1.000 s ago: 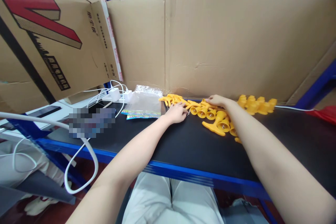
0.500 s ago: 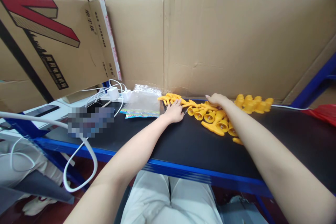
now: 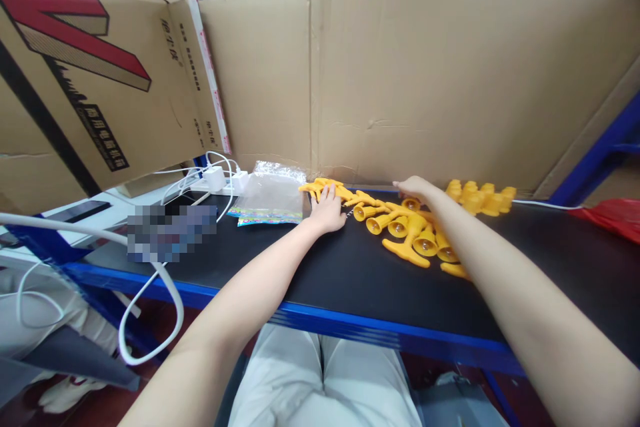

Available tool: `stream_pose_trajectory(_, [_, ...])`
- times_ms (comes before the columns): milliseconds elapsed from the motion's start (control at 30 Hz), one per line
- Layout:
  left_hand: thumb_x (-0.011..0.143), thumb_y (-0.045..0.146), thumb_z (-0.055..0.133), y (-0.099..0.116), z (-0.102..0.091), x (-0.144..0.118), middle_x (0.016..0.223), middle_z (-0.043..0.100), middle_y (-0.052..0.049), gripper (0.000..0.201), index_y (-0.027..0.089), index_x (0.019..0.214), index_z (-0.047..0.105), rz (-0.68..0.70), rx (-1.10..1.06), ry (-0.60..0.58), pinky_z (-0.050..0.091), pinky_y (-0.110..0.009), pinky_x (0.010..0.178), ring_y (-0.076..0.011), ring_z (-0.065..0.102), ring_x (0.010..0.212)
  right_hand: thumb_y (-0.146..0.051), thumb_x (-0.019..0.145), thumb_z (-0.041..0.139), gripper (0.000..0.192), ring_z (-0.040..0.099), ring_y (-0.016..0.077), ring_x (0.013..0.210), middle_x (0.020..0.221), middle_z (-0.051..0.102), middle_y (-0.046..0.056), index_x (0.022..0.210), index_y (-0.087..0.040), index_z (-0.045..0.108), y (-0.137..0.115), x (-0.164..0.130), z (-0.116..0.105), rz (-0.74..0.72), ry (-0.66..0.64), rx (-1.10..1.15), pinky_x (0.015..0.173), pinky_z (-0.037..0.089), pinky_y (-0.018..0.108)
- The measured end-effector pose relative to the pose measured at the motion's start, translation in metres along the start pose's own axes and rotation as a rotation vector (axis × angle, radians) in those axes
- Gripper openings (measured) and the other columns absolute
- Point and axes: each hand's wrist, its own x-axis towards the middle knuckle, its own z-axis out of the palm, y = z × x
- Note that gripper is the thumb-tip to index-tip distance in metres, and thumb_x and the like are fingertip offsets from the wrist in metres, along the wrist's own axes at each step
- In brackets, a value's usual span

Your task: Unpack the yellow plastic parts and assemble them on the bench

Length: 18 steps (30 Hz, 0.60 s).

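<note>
My left hand lies open, fingers spread, over the left end of a row of yellow plastic T-shaped handles; dark springy bits show beside it. My right hand reaches over the back of the pile, a finger stretched out to the left and the other fingers partly hidden. Just under it is a yellow cup-shaped piece. Several yellow cone-shaped cups with shiny insides lie with their mouths toward me. A larger T-shaped handle lies at the front, and my right forearm covers part of the pile.
Yellow cups stand grouped at the back right, near a red bag. Clear plastic bags lie left of my left hand, by white chargers and cables. A cardboard wall backs the black bench top.
My left hand has shifted slightly away from me over the handles. Some cups and handles near my right hand have moved slightly, and a cup beneath it shows more plainly.
</note>
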Motion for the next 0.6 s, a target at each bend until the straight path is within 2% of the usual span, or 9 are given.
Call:
stream_pose_trajectory(67, [0.083,0.031,0.050,0.000,0.000,0.000,0.157,0.011,-0.015,0.038,0.018,0.119,0.050,0.004,-0.002,0.008,0.013,-0.064,0.110,-0.0318,0.006,0.145,-0.024,0.080,0.056,0.021,0.067,0.0263,0.081,0.082,0.069,0.015,0.086,-0.009,0.071,-0.002,-0.006,-0.005,0.024,0.008,-0.020,0.070,0.050,0.031])
stream_pose_trajectory(133, [0.083,0.031,0.050,-0.001,0.001,0.001,0.156,0.014,-0.014,0.036,0.018,0.117,0.052,0.011,-0.005,0.022,0.013,-0.065,0.110,-0.0329,0.009,0.144,-0.015,0.075,0.057,0.017,0.065,0.0252,0.086,0.086,0.069,0.014,0.086,-0.010,0.069,-0.006,-0.013,-0.011,0.017,0.038,-0.015,0.072,0.048,0.029])
stream_pose_trajectory(233, [0.086,0.029,0.047,-0.002,0.001,0.001,0.154,0.021,-0.016,0.034,0.016,0.117,0.054,0.017,-0.017,0.071,0.014,-0.064,0.110,-0.0338,0.014,0.143,-0.006,0.070,0.056,0.024,0.064,0.0214,0.086,0.093,0.067,0.012,0.091,-0.012,0.066,-0.016,-0.024,-0.020,-0.061,0.105,0.050,0.075,0.047,0.026])
stream_pose_trajectory(333, [0.088,0.026,0.044,0.001,-0.005,-0.002,0.154,0.023,-0.017,0.043,0.016,0.130,0.045,0.054,-0.035,0.197,0.015,-0.060,0.112,-0.0313,0.017,0.143,-0.006,0.067,0.058,0.035,0.061,0.0200,0.086,0.107,0.061,0.014,0.101,-0.012,0.060,-0.028,-0.038,-0.028,-0.133,0.246,0.070,0.076,0.046,0.027])
stream_pose_trajectory(400, [0.088,0.022,0.043,0.005,-0.012,-0.006,0.156,0.016,-0.015,0.054,0.017,0.141,0.032,0.098,-0.047,0.308,0.014,-0.058,0.113,-0.0300,0.015,0.143,-0.008,0.067,0.057,0.040,0.059,0.0200,0.087,0.112,0.057,0.015,0.107,-0.012,0.056,-0.037,-0.051,-0.030,-0.245,0.310,0.079,0.077,0.046,0.028])
stream_pose_trajectory(500, [0.089,0.020,0.041,0.012,-0.023,-0.011,0.158,0.007,-0.008,0.061,0.026,0.146,0.021,0.158,-0.039,0.429,0.012,-0.057,0.113,-0.0298,0.012,0.144,-0.007,0.070,0.052,0.040,0.057,0.0198,0.090,0.107,0.058,0.011,0.110,-0.015,0.052,-0.049,-0.073,-0.027,-0.546,0.285,0.078,0.079,0.044,0.029])
stream_pose_trajectory(533, [0.089,0.020,0.041,0.013,-0.025,-0.012,0.158,0.010,-0.007,0.060,0.028,0.146,0.023,0.171,-0.025,0.428,0.014,-0.057,0.113,-0.0299,0.015,0.143,-0.006,0.072,0.050,0.038,0.056,0.0197,0.091,0.103,0.059,0.009,0.108,-0.016,0.052,-0.051,-0.081,-0.024,-0.653,0.256,0.053,0.080,0.043,0.029])
stream_pose_trajectory(600, [0.090,0.022,0.042,0.014,-0.027,-0.013,0.153,0.026,-0.007,0.054,0.029,0.142,0.031,0.177,0.004,0.362,0.024,-0.053,0.111,-0.0296,0.030,0.137,-0.005,0.074,0.045,0.032,0.056,0.0189,0.087,0.098,0.060,0.008,0.102,-0.017,0.054,-0.055,-0.094,-0.016,-0.808,0.217,-0.031,0.077,0.041,0.028])
